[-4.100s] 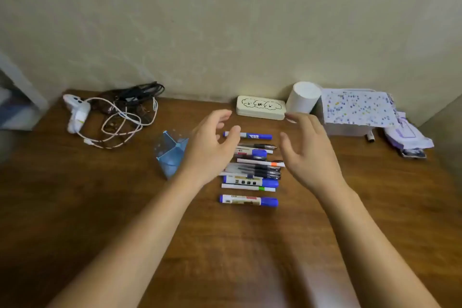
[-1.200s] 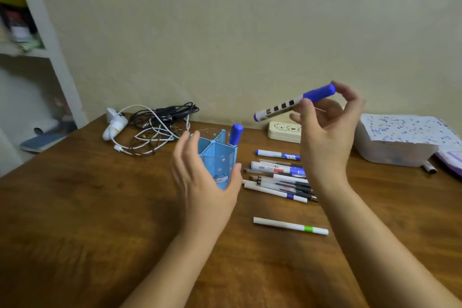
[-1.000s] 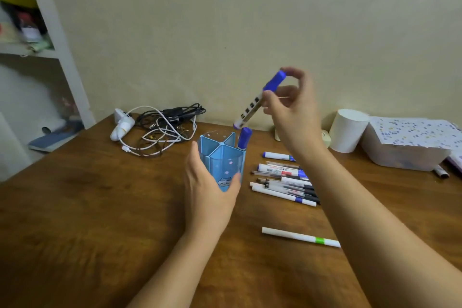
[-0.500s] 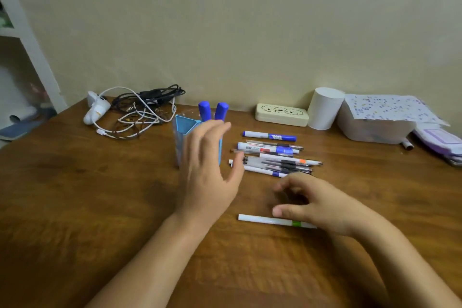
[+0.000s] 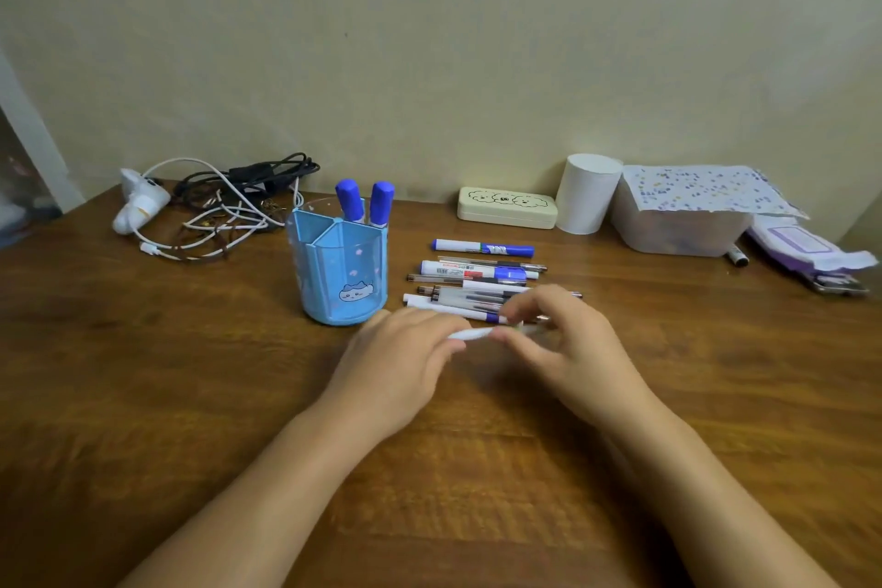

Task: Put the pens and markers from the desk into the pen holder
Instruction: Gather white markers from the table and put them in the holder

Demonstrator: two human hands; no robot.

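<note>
- The right hand is reaching in from the lower right, knuckles up, its thumb and fingers pinching a slim white pen just above the wooden table.
- The left hand is lying palm down beside it, fingers curled loosely over the pen's left end; whether it is gripping is not clear.
- A blue plastic pen holder, faceted and split into compartments, is standing upright just left of the hands, a cartoon cat printed on its front.
- Two blue-capped markers are standing in its rear compartment.
- A loose row of pens and markers is lying on the table right of the holder; their label text is too small to read.
- A cream case printed with three cartoon faces is sitting by the wall.
</note>
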